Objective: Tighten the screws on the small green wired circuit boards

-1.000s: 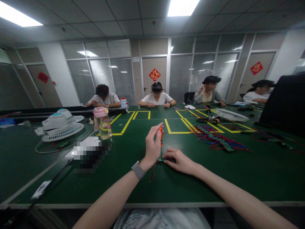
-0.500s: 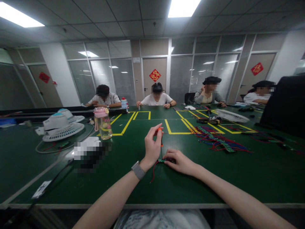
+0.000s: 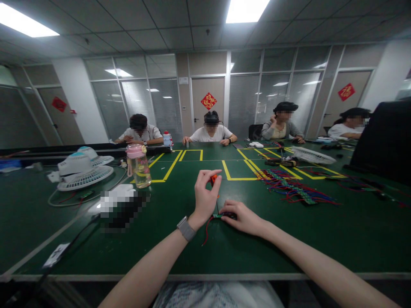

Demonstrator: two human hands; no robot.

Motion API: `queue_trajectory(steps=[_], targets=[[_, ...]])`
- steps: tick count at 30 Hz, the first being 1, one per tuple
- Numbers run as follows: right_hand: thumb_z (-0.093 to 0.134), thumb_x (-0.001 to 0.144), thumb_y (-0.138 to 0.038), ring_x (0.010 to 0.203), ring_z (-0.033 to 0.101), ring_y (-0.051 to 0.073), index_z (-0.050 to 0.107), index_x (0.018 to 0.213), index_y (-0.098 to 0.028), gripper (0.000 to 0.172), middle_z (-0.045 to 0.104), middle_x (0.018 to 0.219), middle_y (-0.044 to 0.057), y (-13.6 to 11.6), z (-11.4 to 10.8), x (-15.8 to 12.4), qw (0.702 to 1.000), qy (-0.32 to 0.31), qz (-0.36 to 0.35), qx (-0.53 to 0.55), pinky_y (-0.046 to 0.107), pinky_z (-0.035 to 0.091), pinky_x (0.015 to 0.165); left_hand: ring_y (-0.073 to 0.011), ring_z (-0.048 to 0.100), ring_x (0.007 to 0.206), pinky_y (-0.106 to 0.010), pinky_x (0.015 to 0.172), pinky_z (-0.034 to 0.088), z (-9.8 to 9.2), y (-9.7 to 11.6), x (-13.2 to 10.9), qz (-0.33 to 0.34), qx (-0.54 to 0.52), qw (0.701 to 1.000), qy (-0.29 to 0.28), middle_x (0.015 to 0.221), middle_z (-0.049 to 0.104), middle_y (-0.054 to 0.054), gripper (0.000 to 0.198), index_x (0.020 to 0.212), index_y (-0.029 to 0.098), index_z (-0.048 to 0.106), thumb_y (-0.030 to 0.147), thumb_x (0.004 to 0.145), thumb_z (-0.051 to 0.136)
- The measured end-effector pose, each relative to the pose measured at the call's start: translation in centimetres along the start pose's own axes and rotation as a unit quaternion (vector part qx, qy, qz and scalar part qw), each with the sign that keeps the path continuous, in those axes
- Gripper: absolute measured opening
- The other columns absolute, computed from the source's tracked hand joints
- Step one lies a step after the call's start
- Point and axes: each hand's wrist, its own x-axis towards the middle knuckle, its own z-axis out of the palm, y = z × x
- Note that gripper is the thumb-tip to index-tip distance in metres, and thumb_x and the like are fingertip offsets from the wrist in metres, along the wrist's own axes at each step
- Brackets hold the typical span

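Left grip (image 3: 204, 196) around screwdriver (image 3: 214, 179), right grip (image 3: 241, 216) seemingly tight on circuit board (image 3: 216, 216), open tabletop (image 3: 250, 256) to near edge (image 3: 244, 276)

Tabletop (image 3: 180, 252): smooth green surface with a low sheen, crossed by flat yellow tape (image 3: 242, 179). Screwdriver (image 3: 214, 179): orange handle, apparently plastic; thin shaft, apparently metal. Circuit board (image 3: 217, 216): too small for its finish to be judged; the red wire (image 3: 206, 233) beside it appears plastic-sheathed. Watch (image 3: 186, 229): matt grey band, whether fabric or metal mesh unclear. Drinking bottle (image 3: 141, 169): clear, glossy body beneath a pink plastic lid (image 3: 136, 150). Fan (image 3: 85, 177): white plastic, ribbed at the grille. Partition (image 3: 107, 112): glass panes in smooth, metal-looking frames. Door (image 3: 198, 90): smooth, wood-like panel bearing a red paper sign (image 3: 208, 101).
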Motion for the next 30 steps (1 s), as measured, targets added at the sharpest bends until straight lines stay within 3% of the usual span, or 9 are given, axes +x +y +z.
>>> queue_trajectory(steps=[4,8,13,19,25,30], targets=[[0.057,0.089,-0.023,0.078,0.059,0.016,0.070,0.100,-0.018,0.018,0.062,0.090,0.005,-0.09,-0.04,0.03,1.000,0.001,0.001,0.001,0.026,0.048,0.071,-0.0163,0.058,0.098,-0.028,0.086,0.046,-0.05,0.16,0.03,0.006,-0.004,1.000,-0.014,0.104,0.058,-0.006,0.026,0.109,0.023,0.068,0.027,0.094,0.047],[0.057,0.089,-0.022,0.079,0.060,0.016,0.070,0.100,-0.017,0.018,0.063,0.091,0.006,-0.15,-0.07,0.05,1.000,-0.002,0.005,0.004,0.026,0.048,0.072,-0.0146,0.062,0.088,-0.028,0.081,0.049,0.15,-0.06,-0.07,-0.028,-0.076,0.996,-0.044,0.107,0.063,-0.006,0.031,0.122,0.022,0.059,0.028,0.096,0.043],[0.058,0.088,-0.022,0.079,0.060,0.016,0.070,0.099,-0.018,0.016,0.062,0.090,0.005,0.00,0.02,0.05,1.000,-0.002,0.004,-0.003,0.026,0.047,0.071,-0.0152,0.057,0.088,-0.027,0.080,0.046,0.04,0.06,-0.01,0.005,0.017,1.000,-0.002,0.096,0.057,-0.004,0.019,0.103,0.022,0.069,0.029,0.088,0.058],[0.057,0.089,-0.022,0.078,0.059,0.016,0.069,0.100,-0.017,0.017,0.062,0.090,0.005,0.04,0.05,0.04,1.000,0.001,0.001,0.007,0.026,0.048,0.072,-0.0157,0.059,0.095,-0.028,0.085,0.047,0.04,0.02,0.01,-0.013,-0.050,0.998,-0.035,0.108,0.061,-0.007,0.031,0.119,0.022,0.061,0.027,0.096,0.041],[0.057,0.088,-0.021,0.078,0.060,0.016,0.069,0.100,-0.017,0.017,0.062,0.090,0.005,-0.17,-0.04,-0.01,1.000,-0.004,0.007,0.006,0.026,0.048,0.071,-0.0148,0.056,0.087,-0.026,0.079,0.045,-0.15,0.10,0.01,0.006,0.023,1.000,0.012,0.093,0.055,-0.004,0.020,0.097,0.022,0.070,0.029,0.091,0.052],[0.057,0.089,-0.022,0.077,0.060,0.016,0.069,0.101,-0.017,0.017,0.062,0.090,0.005,-0.13,-0.10,0.02,1.000,-0.001,0.005,0.007,0.026,0.048,0.071,-0.0147,0.060,0.091,-0.028,0.083,0.047,-0.06,-0.05,-0.03,-0.010,-0.061,0.998,-0.021,0.107,0.060,-0.006,0.033,0.118,0.022,0.063,0.025,0.097,0.038]])
